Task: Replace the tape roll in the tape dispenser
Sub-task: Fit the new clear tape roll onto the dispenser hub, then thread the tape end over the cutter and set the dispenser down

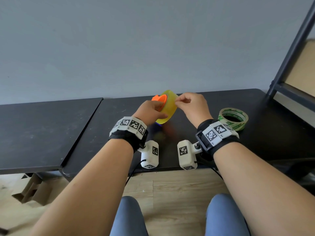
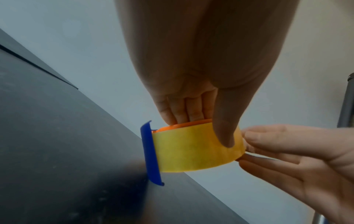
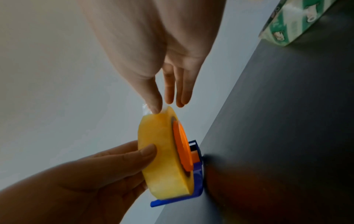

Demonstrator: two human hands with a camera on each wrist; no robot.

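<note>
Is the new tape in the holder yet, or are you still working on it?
Nearly done. The yellow roll already sits on the blue-and-orange dispenser, held by the left hand. The right hand pinches the loose tape end. The green-printed roll lies aside. Left: feeding the end through.

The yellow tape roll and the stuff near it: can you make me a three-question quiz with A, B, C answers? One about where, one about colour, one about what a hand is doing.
1. Where is the green-printed tape roll?
A. Flat on the black table
B. In the left hand
C. On the floor

2. What colour is the hub inside the yellow tape roll?
A. Green
B. Orange
C. White

3. What is the right hand doing?
A. Lying flat on the table
B. Holding the green-printed roll
C. Pinching the yellow roll's loose end

Answers: 1 A, it lies beside the right wrist. 2 B, the right wrist view shows orange. 3 C, thumb and fingertips meet at the clear tape end.
</note>
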